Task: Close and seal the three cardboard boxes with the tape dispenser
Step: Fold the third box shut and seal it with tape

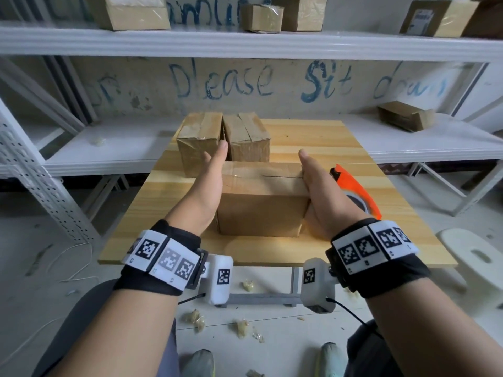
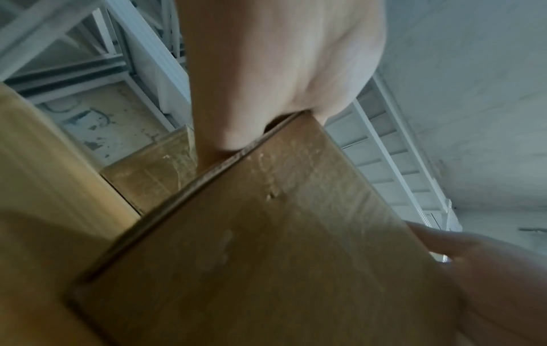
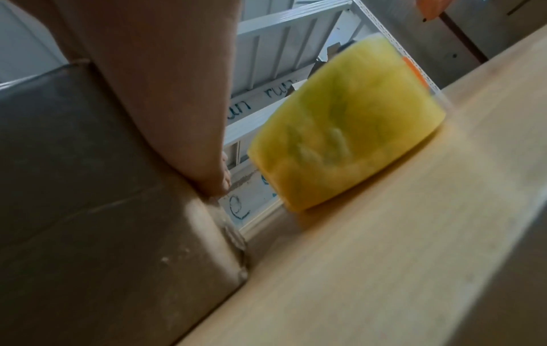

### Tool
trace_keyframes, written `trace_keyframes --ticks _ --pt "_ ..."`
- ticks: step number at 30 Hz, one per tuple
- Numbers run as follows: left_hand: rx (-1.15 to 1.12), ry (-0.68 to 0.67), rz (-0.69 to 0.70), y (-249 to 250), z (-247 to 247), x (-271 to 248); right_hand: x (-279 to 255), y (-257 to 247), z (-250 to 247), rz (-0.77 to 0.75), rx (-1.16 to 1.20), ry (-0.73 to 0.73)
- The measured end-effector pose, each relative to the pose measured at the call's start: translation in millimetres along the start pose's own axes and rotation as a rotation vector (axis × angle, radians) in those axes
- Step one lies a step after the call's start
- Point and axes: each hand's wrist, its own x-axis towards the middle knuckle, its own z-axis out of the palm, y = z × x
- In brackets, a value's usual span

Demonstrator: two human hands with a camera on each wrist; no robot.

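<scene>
A closed cardboard box (image 1: pixel 261 205) with shiny tape on its top sits on the wooden table (image 1: pixel 321 137), near the front. My left hand (image 1: pixel 211 180) lies flat against its left side, fingers straight. My right hand (image 1: pixel 317 183) lies flat against its right side. The left wrist view shows the palm of my left hand (image 2: pixel 266 70) on the box wall (image 2: pixel 266 234). In the right wrist view my right hand (image 3: pixel 162 82) meets the box (image 3: pixel 89 187). Two taped boxes (image 1: pixel 200 140) (image 1: pixel 249 137) stand side by side behind. The orange tape dispenser (image 1: pixel 351 186) lies just right of my right hand, its yellowish roll (image 3: pixel 346 131) on the table.
White metal shelving (image 1: pixel 245 44) runs behind the table and carries other cardboard boxes (image 1: pixel 405 119). A white stool (image 1: pixel 479 257) stands at the table's right front corner. Crumpled tape scraps (image 1: pixel 242 326) lie on the floor by my feet.
</scene>
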Motion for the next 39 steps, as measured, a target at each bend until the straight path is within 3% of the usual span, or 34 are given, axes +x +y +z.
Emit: trace_keyframes --ticks 2,7,12,16,17,20,21,24,27,30,35,39 --pt "-0.074 -0.023 -0.037 0 -1 -1 1 5 -2 0.046 0.092 -0.043" --pt "-0.156 -0.036 -0.075 3 1 -5 2 13 2 0.067 0.108 0.032" --pt "-0.002 -0.074 -0.079 -3 -3 -3 2 13 1 0.03 -0.007 0.073" --pt "0.243 0.054 0.008 -5 -6 -3 -14 6 -3 -0.256 -0.694 0.202" --pt "0.279 0.055 0.007 -4 -6 -4 -21 2 -4 -0.328 -0.774 0.225" --pt "0.366 0.061 -0.042 -4 -9 -3 -29 -4 -9 -0.405 -0.648 0.287" --pt "0.392 0.069 -0.059 -3 -9 -5 -29 -3 -13 -0.4 -0.668 0.338" --pt "0.457 0.066 -0.112 4 -10 -13 -28 1 -29 -0.307 -1.038 0.475" --pt "0.51 -0.008 -0.149 11 -13 -19 -33 7 -40 -0.072 -1.294 0.497" --pt "0.633 0.017 -0.094 15 -11 -25 -36 9 -43 0.003 -1.272 0.498" --pt "0.811 0.112 -0.036 16 0 -35 -39 11 -53 -0.115 -1.165 0.593" --pt "0.915 0.19 0.127 13 10 -40 -40 9 -56 -0.138 -1.137 0.612"
